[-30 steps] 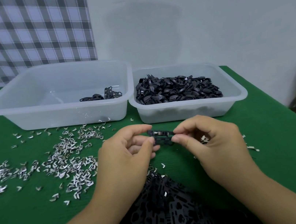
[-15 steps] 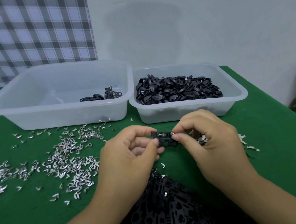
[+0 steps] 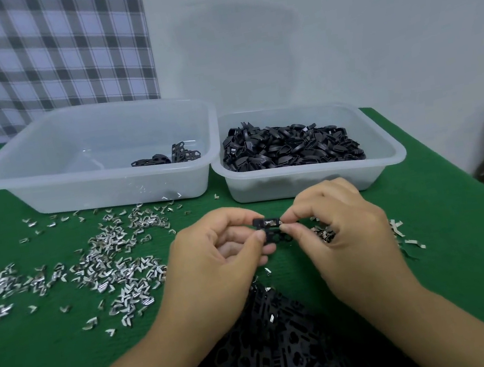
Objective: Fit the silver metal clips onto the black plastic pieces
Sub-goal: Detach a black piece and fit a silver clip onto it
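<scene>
Two hands share one black plastic piece [image 3: 268,232], a silver clip [image 3: 271,221] at its top edge.

My left hand [image 3: 213,250] pinches the black plastic piece by its left end, just above the green table [image 3: 432,249]; my right hand [image 3: 342,231] nips the silver clip between thumb and forefinger at the piece's upper edge, with what look like spare clips [image 3: 325,235] tucked in its palm. I judge both parts featherlight: the plastic thin but stiff, the clip springy, smooth, easy to flick away. I'd grip the piece by its flat faces, the clip by its outer bend.
</scene>
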### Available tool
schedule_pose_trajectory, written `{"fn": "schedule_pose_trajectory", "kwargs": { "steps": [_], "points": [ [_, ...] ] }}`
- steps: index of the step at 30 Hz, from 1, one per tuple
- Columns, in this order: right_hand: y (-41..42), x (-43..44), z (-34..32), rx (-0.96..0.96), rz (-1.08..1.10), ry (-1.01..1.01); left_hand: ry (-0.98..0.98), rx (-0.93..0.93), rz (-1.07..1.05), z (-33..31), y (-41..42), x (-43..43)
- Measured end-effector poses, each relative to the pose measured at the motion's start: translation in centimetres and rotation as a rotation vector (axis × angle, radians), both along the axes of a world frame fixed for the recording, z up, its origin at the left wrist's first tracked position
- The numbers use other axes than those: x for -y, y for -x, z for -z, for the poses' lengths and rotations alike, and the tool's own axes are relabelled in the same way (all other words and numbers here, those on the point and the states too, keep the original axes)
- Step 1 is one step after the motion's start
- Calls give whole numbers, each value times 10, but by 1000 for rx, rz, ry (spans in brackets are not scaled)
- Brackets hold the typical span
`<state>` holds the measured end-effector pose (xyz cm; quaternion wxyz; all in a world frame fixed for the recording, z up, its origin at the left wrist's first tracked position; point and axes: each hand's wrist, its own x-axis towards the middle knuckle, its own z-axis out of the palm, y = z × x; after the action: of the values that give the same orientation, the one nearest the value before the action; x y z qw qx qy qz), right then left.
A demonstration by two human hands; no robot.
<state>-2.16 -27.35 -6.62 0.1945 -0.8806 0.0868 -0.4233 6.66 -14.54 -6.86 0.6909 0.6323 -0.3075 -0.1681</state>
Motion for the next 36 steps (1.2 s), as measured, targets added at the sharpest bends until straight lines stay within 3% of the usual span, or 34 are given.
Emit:
{"fn": "schedule_pose_trajectory", "kwargs": {
  "steps": [5, 12, 24, 28, 31, 36],
  "points": [
    [1, 1, -2, -26, -57, -94, -15, 21, -5, 2, -2, 0],
    [3, 2, -2, -232, -164, -331, -48, 52, 11, 3, -4, 1],
    [1, 3, -24, -309, -151, -336, -61, 8, -14, 4, -6, 1],
    [-23, 35, -61, -258, 31, -270, -77, -32, -57, 6, -10, 1],
    [-56, 65, -75, -517, 209, -151, -90, -46, -54, 6, -10, 0],
    [-88, 79, -71, -815, 200, -45, -105, -58, -59, 6, -11, 0]
  ]
}}
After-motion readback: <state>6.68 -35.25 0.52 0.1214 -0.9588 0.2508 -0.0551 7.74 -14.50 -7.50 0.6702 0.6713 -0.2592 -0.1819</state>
